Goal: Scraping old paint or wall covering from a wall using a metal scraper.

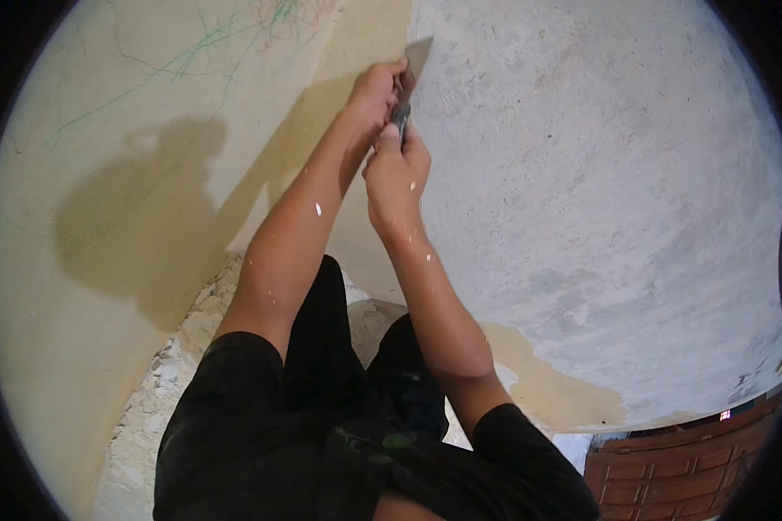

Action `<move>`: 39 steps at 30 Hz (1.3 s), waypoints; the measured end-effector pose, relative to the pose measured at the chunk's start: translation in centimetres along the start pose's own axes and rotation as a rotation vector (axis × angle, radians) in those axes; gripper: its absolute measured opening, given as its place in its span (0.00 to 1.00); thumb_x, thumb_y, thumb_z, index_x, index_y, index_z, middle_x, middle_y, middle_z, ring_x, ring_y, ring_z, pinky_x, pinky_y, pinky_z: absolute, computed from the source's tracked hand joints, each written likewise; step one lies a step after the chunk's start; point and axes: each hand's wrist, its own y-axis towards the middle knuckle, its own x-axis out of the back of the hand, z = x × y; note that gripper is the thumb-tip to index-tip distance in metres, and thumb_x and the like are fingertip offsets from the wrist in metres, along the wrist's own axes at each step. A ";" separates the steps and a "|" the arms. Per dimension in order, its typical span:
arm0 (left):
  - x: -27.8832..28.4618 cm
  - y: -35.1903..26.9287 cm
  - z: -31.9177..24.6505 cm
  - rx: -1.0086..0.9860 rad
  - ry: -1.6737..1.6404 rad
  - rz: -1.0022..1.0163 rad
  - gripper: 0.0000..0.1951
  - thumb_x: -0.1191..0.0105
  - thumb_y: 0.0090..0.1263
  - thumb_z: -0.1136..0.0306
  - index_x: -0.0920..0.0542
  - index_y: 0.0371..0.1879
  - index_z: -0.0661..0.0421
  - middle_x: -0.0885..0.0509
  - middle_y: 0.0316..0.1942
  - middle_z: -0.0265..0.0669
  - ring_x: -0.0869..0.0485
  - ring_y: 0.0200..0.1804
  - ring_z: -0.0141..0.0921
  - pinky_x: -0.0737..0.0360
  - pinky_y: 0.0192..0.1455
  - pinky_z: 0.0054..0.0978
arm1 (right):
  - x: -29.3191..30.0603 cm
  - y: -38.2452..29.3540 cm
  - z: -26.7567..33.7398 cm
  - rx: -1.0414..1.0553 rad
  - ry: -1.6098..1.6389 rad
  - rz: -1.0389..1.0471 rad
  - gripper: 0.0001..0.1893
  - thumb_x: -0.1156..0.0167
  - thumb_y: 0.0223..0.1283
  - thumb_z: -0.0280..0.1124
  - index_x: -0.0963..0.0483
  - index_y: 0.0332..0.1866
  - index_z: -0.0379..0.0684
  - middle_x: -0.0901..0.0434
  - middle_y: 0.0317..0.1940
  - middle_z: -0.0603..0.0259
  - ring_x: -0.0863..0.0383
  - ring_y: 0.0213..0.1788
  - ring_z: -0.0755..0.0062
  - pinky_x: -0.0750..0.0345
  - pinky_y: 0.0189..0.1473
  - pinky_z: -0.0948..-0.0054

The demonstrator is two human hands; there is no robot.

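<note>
A putty knife (421, 57) with a wide metal blade and a dark handle is raised against the wall. My right hand (399, 170) grips its handle from below. Higher up, the curled fingers of my left hand (376, 96) press on the blade near its base, though part of that hold is hidden. The blade's tip lies along the line where yellowish paint (367, 39) meets a bare grey-white wall surface (580, 163). Small pale flakes cling to both my forearms.
At left, a cream wall (58, 312) carries green and red scribbles and my shadow. Paint chips and debris (146, 397) lie along its foot. A ragged patch of yellow paint (560, 384) remains low on the right wall. Brown panelled wooden doors (678, 472) stand at lower right.
</note>
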 end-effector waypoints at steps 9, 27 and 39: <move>-1.1 -0.5 -1.5 -0.008 0.004 0.007 0.16 0.47 0.62 0.64 0.33 0.12 0.47 0.35 0.10 0.25 0.43 0.11 0.21 0.49 0.13 0.21 | -1.0 0.2 0.7 -0.041 0.124 -0.013 0.09 0.57 0.66 0.29 0.36 0.29 0.40 0.37 0.19 0.72 0.42 0.16 0.86 0.44 0.16 0.81; -0.4 -0.4 -3.7 0.021 0.175 0.028 0.13 0.48 0.62 0.64 0.29 0.15 0.49 0.33 0.11 0.26 0.43 0.11 0.22 0.46 0.13 0.23 | -2.0 1.5 2.3 -0.129 0.147 -0.061 0.08 0.53 0.63 0.31 0.33 0.32 0.37 0.35 0.19 0.70 0.41 0.15 0.85 0.43 0.15 0.79; 33.4 -27.2 4.3 0.271 1.283 -0.476 0.15 0.50 0.63 0.54 0.20 0.31 0.55 0.23 0.22 0.31 0.25 0.26 0.26 0.30 0.28 0.26 | 27.2 -17.7 -2.7 -0.294 -0.841 0.334 0.15 0.41 0.52 0.39 0.27 0.29 0.35 0.27 0.20 0.48 0.26 0.24 0.54 0.31 0.29 0.63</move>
